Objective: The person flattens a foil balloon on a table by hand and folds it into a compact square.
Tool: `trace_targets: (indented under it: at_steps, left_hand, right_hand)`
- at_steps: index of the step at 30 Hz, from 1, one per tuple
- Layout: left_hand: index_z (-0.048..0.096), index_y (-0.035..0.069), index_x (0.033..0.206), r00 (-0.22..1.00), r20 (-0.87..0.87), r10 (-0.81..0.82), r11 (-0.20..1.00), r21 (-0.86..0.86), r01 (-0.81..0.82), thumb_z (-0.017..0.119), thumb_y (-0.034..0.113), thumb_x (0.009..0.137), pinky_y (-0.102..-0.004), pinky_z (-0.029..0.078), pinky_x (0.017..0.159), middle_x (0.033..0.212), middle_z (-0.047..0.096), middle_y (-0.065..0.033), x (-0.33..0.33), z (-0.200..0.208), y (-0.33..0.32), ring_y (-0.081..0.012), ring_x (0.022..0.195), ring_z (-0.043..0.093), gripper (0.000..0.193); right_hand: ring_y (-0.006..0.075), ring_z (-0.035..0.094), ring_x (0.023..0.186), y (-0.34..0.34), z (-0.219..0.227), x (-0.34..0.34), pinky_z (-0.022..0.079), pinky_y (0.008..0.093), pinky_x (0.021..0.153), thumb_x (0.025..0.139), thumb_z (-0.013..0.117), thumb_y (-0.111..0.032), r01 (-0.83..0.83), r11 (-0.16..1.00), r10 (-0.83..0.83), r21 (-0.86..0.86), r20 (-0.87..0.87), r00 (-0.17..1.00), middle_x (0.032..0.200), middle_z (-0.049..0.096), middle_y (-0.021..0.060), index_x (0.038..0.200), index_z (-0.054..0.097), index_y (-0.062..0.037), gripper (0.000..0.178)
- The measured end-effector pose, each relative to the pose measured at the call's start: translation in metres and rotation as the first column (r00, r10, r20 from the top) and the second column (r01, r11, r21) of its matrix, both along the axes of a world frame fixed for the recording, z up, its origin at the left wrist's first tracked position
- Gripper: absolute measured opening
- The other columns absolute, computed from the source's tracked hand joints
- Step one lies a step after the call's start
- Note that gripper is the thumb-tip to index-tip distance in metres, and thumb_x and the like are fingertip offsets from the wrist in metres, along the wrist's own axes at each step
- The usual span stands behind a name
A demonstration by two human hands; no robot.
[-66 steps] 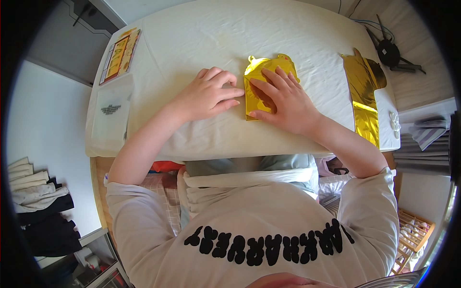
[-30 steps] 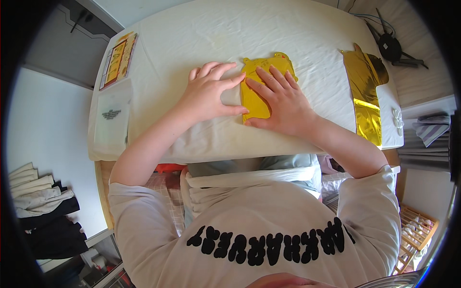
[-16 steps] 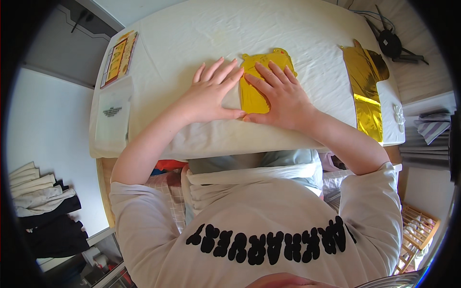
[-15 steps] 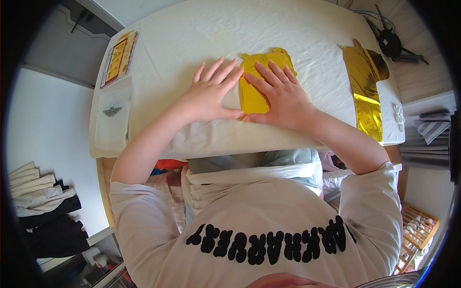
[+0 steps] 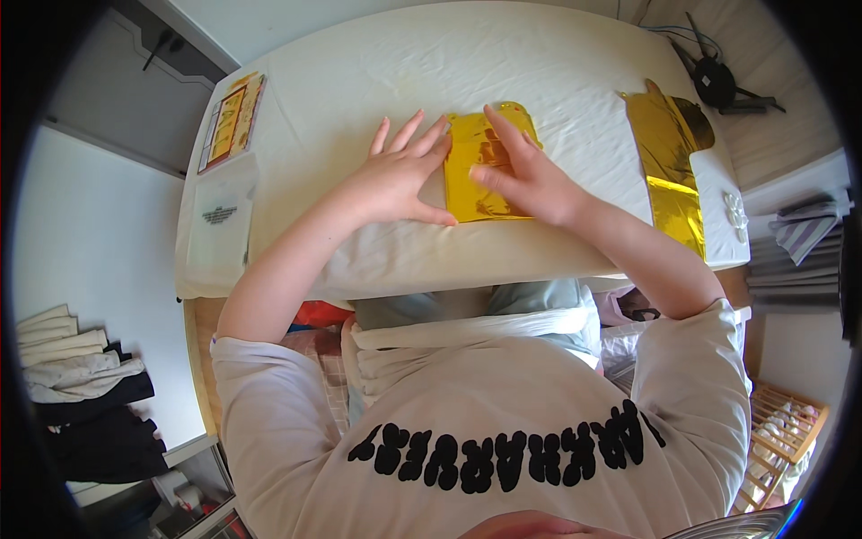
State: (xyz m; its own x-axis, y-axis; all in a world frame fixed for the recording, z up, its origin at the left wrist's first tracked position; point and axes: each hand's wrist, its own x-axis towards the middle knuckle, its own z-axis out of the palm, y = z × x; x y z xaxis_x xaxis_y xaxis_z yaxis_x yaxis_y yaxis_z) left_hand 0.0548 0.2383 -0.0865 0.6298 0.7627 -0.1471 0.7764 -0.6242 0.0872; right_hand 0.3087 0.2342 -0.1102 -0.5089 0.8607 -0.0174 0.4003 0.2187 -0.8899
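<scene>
A folded, uninflated gold foil balloon (image 5: 464, 166) lies flat on the white-covered table (image 5: 359, 81) in front of me. My left hand (image 5: 388, 184) rests open with fingers spread, its thumb and index fingertips at the balloon's left edge. Over the balloon's right part is my right hand (image 5: 537, 184), turned on its side. Its thumb and index finger are stretched apart, nothing is held between them, and the other fingers are mostly hidden. Whether it touches the foil I cannot tell.
Another flat gold foil piece (image 5: 660, 148) lies at the table's right, near a small coil of white ribbon (image 5: 735, 216). A black router-like device (image 5: 716, 83) with cables stands at far right. On the left are a printed picture card (image 5: 232, 124) and a translucent bag (image 5: 220, 229).
My right hand has lifted from its flat press on the foil and rolled onto its side, uncovering more of the balloon. My left hand stays spread at the left edge.
</scene>
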Motion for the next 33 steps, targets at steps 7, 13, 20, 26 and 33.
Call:
trace_targets:
  at_steps: [7, 13, 20, 26, 33]
  left_hand:
    - [0.034, 0.005, 0.161, 0.999, -0.041, 0.008, 0.999, 0.032, -0.007, 0.08, 0.069, 0.073, -0.0621, 0.001, 0.127, 0.174, 0.015, -0.0158, 0.001, 0.007, 0.001, -0.0357, 0.162, 0.004, 0.118]
    - [0.042, 0.005, 0.158, 1.0, -0.017, 0.015, 0.998, 0.065, -0.014, 0.08, 0.072, 0.07, -0.0615, 0.003, 0.127, 0.173, 0.018, -0.0169, 0.0, 0.004, 0.002, -0.0359, 0.162, 0.007, 0.117]
    - [0.04, 0.006, 0.16, 0.992, 0.117, 0.051, 0.999, 0.009, -0.052, 0.082, 0.075, 0.067, -0.0595, 0.005, 0.128, 0.173, 0.017, -0.0174, -0.011, -0.007, 0.003, -0.0355, 0.162, 0.006, 0.123]
    - [0.032, 0.001, 0.162, 0.814, 0.576, 0.075, 0.997, -0.069, -0.043, 0.064, 0.065, 0.093, -0.0551, 0.009, 0.129, 0.173, 0.018, -0.0183, 0.017, -0.011, 0.009, -0.0359, 0.161, 0.009, 0.099]
    - [0.025, -0.001, 0.163, 0.955, 0.265, -0.136, 0.973, 0.215, 0.079, 0.054, 0.061, 0.101, -0.0563, 0.015, 0.128, 0.17, 0.026, -0.0205, 0.065, -0.047, -0.004, -0.0377, 0.159, 0.018, 0.093]
  right_hand:
    - [0.0368, 0.038, 0.151, -0.003, 0.021, 0.049, 0.029, 0.0489, 0.126, 0.102, 0.065, -0.019, -0.345, 0.835, 0.204, 0.428, 0.343, 0.917, 0.164, 0.041, 0.0147, 0.146, 0.056, -0.0072, 0.047]
    - [0.0341, 0.03, 0.156, -0.007, 0.007, 0.058, 0.02, 0.0563, 0.128, 0.098, 0.065, -0.046, -0.454, 0.775, 0.147, 0.44, 0.573, 0.806, 0.164, 0.041, 0.0118, 0.154, 0.051, -0.0145, 0.065]
    - [0.0348, 0.028, 0.156, -0.005, 0.0, 0.059, 0.017, 0.0576, 0.128, 0.094, 0.063, -0.059, -0.461, 0.787, 0.168, 0.41, 0.577, 0.8, 0.165, 0.039, 0.0115, 0.156, 0.049, -0.0162, 0.077]
    - [0.0354, 0.027, 0.157, -0.002, 0.001, 0.059, 0.017, 0.0572, 0.128, 0.093, 0.063, -0.061, -0.467, 0.788, 0.182, 0.401, 0.573, 0.799, 0.166, 0.038, 0.0119, 0.156, 0.049, -0.0162, 0.079]
    - [0.0313, 0.027, 0.157, -0.002, 0.001, 0.058, 0.014, 0.0664, 0.126, 0.092, 0.065, -0.061, -0.455, 0.792, 0.169, 0.407, 0.57, 0.804, 0.167, 0.037, 0.0055, 0.159, 0.043, -0.0174, 0.084]
